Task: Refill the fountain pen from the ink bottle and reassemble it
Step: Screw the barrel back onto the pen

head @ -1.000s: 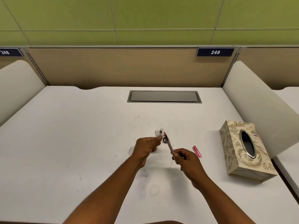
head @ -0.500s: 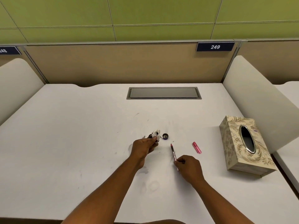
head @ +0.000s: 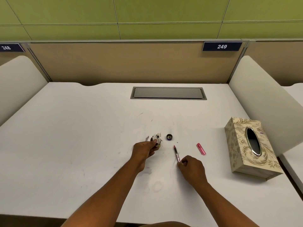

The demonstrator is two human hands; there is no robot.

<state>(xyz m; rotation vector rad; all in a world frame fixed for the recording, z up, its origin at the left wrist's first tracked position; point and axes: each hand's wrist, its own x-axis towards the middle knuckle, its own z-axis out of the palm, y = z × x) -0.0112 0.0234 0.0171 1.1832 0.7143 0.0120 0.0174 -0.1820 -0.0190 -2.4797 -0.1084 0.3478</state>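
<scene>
The right hand (head: 192, 169) pinches the pen section (head: 176, 154) at its near end — nib aimed up-left toward the ink bottle (head: 156, 141) clasped in the left hand (head: 144, 151), just beside.

Both forearms bare, no sleeves; left hand (head: 144, 149), right hand (head: 192, 169) w/o gloves (nothing worn).

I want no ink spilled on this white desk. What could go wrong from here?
The small dark bottle cap lies off on the white desk, so the tissue-wrapped ink bottle in the left hand may be open and spill. The slim pink pen section in the right hand might drip.
</scene>
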